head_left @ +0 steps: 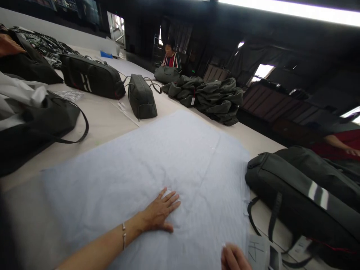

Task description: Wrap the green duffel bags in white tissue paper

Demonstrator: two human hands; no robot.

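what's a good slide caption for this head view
Left hand pressed flat on pale blue sheet, right hand at its near edge, dark bags around the table.

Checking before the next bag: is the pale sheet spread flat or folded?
Spread flat: the pale sheet lies open across the table, left hand pressed on it.

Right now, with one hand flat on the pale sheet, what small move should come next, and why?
Probably sweep the left hand outward across the pale blue sheet, toward its far edge. The palm lies flat on it, faint creases run through the sheet, and the right hand sits at the near edge, likely able to hold it in place.
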